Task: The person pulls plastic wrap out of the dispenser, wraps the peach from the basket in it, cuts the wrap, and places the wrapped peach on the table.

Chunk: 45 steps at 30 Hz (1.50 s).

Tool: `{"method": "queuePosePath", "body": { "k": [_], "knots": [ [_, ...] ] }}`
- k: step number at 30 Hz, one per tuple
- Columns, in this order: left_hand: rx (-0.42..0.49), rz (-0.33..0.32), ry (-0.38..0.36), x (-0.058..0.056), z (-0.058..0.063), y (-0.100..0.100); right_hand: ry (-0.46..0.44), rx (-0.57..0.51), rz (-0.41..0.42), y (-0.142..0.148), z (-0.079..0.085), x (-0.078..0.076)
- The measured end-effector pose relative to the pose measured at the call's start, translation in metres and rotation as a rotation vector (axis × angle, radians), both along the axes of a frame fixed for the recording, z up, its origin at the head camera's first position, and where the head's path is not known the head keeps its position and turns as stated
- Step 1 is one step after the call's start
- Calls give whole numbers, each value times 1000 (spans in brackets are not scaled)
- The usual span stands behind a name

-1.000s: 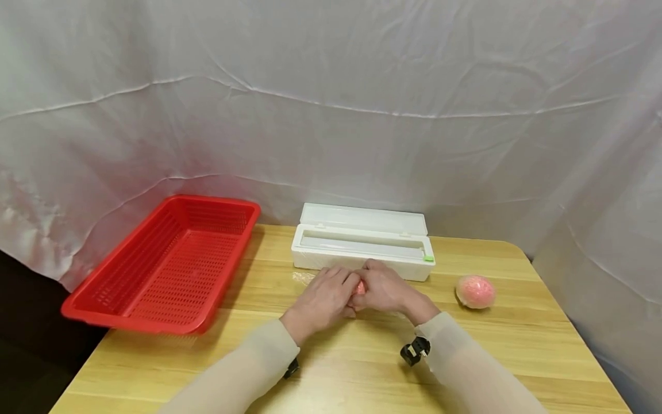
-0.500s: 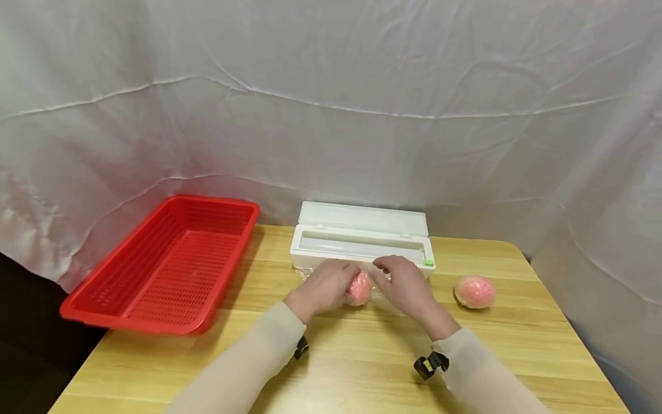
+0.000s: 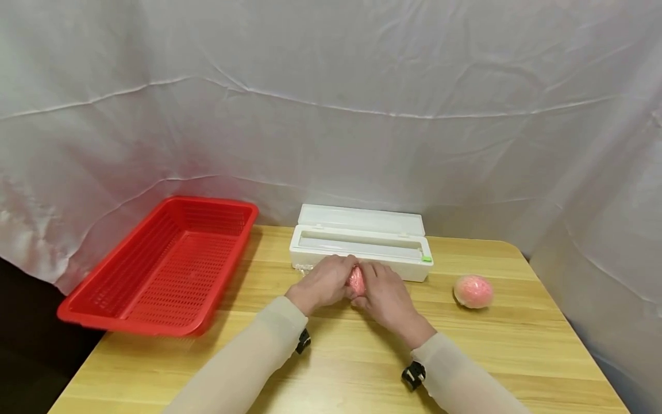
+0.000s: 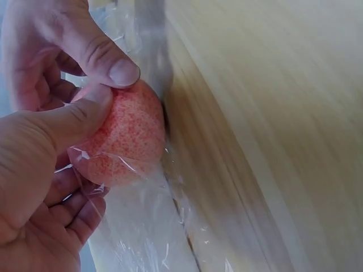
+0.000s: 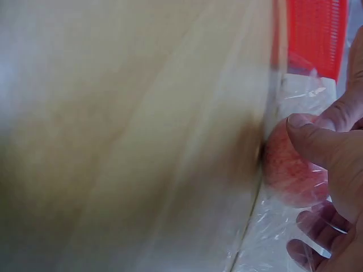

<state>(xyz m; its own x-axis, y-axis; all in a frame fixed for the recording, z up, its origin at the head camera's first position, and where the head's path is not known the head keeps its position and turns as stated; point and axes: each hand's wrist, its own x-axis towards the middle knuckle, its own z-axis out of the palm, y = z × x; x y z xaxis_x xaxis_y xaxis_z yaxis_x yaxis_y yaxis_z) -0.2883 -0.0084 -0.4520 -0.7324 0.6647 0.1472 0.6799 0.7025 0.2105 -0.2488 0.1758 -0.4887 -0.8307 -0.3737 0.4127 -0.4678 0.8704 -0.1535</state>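
Observation:
A pink, speckled peach (image 3: 357, 280) lies between both hands, close in front of the white cling film box (image 3: 414, 270). Clear plastic film (image 4: 142, 232) wraps round its underside and spreads out beside it in the left wrist view. My left hand (image 3: 324, 283) grips the peach from the left, thumb on top and fingers curled beneath with film over them. From the other side my right hand (image 3: 385, 298) holds it, its thumb pressed on the peach in the right wrist view. Both thumbs nearly meet on the fruit. The far side of the peach is hidden by the hands.
A red perforated plastic basket (image 3: 173, 276) stands at the table's left edge. A second pink peach (image 3: 473, 291), with a shiny surface, sits on the wooden table (image 3: 522, 345) to the right. The box's lid (image 3: 362, 219) is raised at the back, before a grey curtain (image 3: 362, 144).
Half a second ago my right hand was apart from the peach, over the film on the right. It has come back leftward onto the peach. My left hand has stayed on it.

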Motion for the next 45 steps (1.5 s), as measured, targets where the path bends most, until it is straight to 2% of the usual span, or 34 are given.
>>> {"method": "queuePosePath", "body": {
  "k": [4,9,12,18,23,29,35,40,45],
  "knots": [
    [11,-12,-13,0,-2,-2,20,19,-2,2,-3,-5],
    [4,-43,39,0,-7,-3,29,36,7,8,-3,-8],
    [7,-29,62,-2,-10,-2,13,36,10,10,-3,-9],
    [-27,6,50,-4,-10,-1,-22,27,-1,12,-5,-10],
    [-46,35,69,2,-12,-5,-35,2,-5,13,-9,-9],
    [-35,60,47,7,-8,-10,-45,-19,-24,14,-10,-8],
    [-17,73,25,8,-3,-15,-63,-28,-28,17,-2,-4],
    [51,77,56,7,6,-15,-120,-122,-78,29,9,1],
    [113,90,101,1,18,-9,-122,-219,-141,53,22,2]
  ]
}}
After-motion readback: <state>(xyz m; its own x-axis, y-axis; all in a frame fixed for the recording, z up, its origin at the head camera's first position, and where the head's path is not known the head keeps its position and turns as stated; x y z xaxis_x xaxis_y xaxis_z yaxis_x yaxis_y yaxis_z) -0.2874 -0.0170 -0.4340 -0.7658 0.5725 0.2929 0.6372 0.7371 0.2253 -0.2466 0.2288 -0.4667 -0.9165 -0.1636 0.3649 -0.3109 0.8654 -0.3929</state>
